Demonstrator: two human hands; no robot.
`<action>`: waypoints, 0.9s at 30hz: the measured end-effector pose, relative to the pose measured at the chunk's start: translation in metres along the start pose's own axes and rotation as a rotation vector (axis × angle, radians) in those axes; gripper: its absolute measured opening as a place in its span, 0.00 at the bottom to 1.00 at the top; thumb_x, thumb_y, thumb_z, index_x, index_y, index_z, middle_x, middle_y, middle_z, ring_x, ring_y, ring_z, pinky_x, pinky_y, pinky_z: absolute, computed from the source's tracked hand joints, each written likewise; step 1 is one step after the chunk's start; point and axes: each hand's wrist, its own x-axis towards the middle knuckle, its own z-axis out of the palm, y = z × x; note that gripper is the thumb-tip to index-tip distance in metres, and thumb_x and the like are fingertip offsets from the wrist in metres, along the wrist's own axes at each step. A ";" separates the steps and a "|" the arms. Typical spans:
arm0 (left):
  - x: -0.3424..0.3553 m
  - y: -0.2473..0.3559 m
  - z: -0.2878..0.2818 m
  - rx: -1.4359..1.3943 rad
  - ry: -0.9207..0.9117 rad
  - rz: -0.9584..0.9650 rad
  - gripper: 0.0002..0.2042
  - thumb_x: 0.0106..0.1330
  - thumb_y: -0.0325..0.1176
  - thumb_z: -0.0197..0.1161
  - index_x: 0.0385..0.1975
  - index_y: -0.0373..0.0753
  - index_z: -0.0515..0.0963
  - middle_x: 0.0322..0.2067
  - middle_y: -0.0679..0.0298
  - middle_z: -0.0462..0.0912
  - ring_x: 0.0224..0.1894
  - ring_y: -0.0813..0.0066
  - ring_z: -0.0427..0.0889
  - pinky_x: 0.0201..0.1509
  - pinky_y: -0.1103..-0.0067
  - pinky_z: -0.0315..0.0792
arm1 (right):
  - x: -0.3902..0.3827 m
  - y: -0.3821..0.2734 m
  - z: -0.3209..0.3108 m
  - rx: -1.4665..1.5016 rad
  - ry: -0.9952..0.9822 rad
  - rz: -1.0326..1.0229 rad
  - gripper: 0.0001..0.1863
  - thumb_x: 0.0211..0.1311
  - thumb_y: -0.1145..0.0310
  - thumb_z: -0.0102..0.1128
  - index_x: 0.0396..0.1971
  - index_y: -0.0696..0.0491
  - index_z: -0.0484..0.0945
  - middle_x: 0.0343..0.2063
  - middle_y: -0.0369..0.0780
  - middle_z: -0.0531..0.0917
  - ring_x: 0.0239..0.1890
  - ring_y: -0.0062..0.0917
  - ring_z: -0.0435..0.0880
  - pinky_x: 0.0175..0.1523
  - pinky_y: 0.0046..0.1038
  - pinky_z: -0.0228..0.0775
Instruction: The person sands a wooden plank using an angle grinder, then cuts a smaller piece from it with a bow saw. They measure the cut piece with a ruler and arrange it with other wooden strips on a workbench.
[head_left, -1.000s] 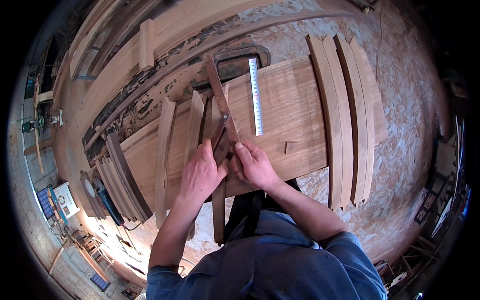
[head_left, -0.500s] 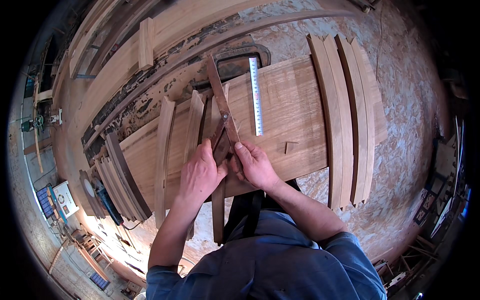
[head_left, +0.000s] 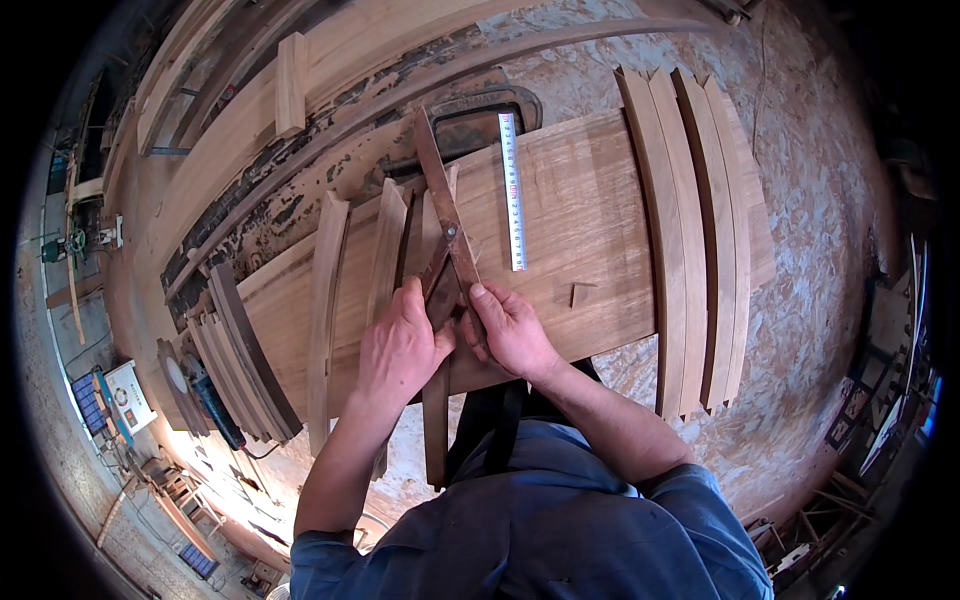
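Note:
In the middle I hold a dark wooden bevel gauge [head_left: 440,190], two flat arms joined at a metal pivot. My left hand [head_left: 403,340] is closed on the lower left arm. Around the lower end of the other, long arm, my right hand [head_left: 508,328] is closed, thumb on top. The long arm's far end points away from me, over a wooden strip [head_left: 437,420] lying beneath it. To the right of the gauge a white measuring scale [head_left: 512,200] lies on the broad board [head_left: 585,190]. A small dark angled sliver [head_left: 582,292] rests nearer me.
Two more wooden strips [head_left: 328,300] [head_left: 388,250] cross the board at left. Grooved lengths of wood [head_left: 685,240] lie across its right end. A metal clamp frame [head_left: 532,108] is behind the board. At far left sit stacked strips [head_left: 250,350] and a power tool [head_left: 215,410].

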 end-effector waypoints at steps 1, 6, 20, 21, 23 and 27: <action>-0.001 -0.001 0.001 0.003 0.008 0.008 0.35 0.56 0.36 0.68 0.58 0.26 0.56 0.41 0.43 0.76 0.39 0.47 0.82 0.38 0.61 0.78 | 0.000 0.000 0.000 -0.001 0.001 0.002 0.20 0.77 0.55 0.41 0.35 0.57 0.72 0.16 0.36 0.74 0.14 0.17 0.71 0.20 0.21 0.63; 0.000 -0.001 0.000 0.001 0.007 0.011 0.35 0.56 0.36 0.68 0.58 0.26 0.56 0.41 0.43 0.76 0.39 0.47 0.82 0.38 0.62 0.78 | 0.000 -0.001 0.001 -0.005 0.005 0.006 0.20 0.77 0.55 0.41 0.35 0.57 0.72 0.16 0.36 0.74 0.14 0.17 0.70 0.21 0.21 0.63; 0.002 0.003 -0.003 0.003 -0.058 -0.053 0.35 0.57 0.36 0.67 0.59 0.26 0.56 0.43 0.43 0.76 0.42 0.46 0.81 0.42 0.61 0.77 | -0.001 -0.002 0.004 0.020 0.018 -0.008 0.19 0.78 0.56 0.41 0.37 0.56 0.72 0.14 0.34 0.71 0.13 0.16 0.67 0.19 0.20 0.59; 0.002 0.003 -0.002 0.001 -0.058 -0.052 0.35 0.57 0.37 0.67 0.59 0.27 0.56 0.43 0.43 0.76 0.42 0.46 0.81 0.41 0.61 0.77 | -0.001 -0.002 0.004 0.019 0.017 -0.015 0.19 0.78 0.56 0.41 0.36 0.57 0.71 0.14 0.34 0.71 0.13 0.17 0.68 0.20 0.21 0.61; 0.001 0.003 -0.002 -0.004 -0.059 -0.050 0.35 0.58 0.37 0.67 0.58 0.27 0.56 0.42 0.43 0.75 0.42 0.46 0.81 0.41 0.61 0.77 | -0.001 -0.002 0.004 0.017 0.018 -0.013 0.19 0.78 0.56 0.41 0.36 0.57 0.71 0.14 0.34 0.70 0.13 0.16 0.67 0.20 0.21 0.60; 0.003 0.003 -0.003 0.005 -0.080 -0.061 0.34 0.58 0.37 0.67 0.58 0.27 0.56 0.42 0.43 0.75 0.41 0.46 0.81 0.41 0.60 0.77 | 0.000 0.002 0.005 0.015 0.029 -0.029 0.18 0.78 0.56 0.40 0.38 0.55 0.72 0.13 0.33 0.70 0.12 0.15 0.66 0.17 0.19 0.56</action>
